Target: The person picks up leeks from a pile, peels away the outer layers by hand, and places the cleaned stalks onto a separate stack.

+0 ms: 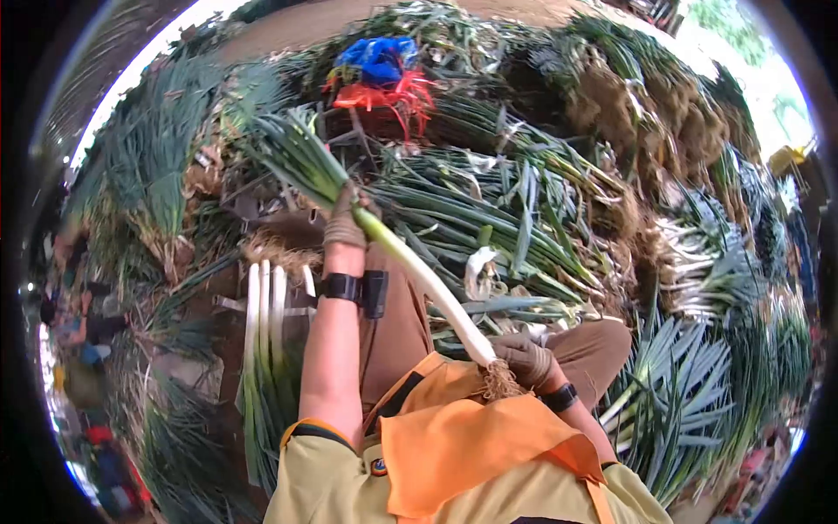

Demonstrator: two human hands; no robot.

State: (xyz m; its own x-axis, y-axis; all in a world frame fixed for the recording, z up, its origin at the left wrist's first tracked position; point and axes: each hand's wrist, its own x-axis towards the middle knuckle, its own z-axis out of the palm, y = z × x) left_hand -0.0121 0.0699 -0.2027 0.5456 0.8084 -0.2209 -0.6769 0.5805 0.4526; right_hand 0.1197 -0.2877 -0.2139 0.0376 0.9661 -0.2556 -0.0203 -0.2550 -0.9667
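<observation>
A long leek lies slanted across my lap, green leaves up to the left and white stem down to the right. My left hand, in a dirty glove, is wrapped round it where green turns to white. My right hand, also gloved, has its fingers curled against the white base, just above the root tuft; its fingertips are partly hidden. Left of my left forearm lie several cleaned leeks with white stems and roots pointing away from me.
A heap of untrimmed leeks lies in front of my knees. Blue plastic and red plastic strips rest on the far pile. Bundles with earthy roots stand far right, white-stemmed leeks nearer. Another person is at the left edge.
</observation>
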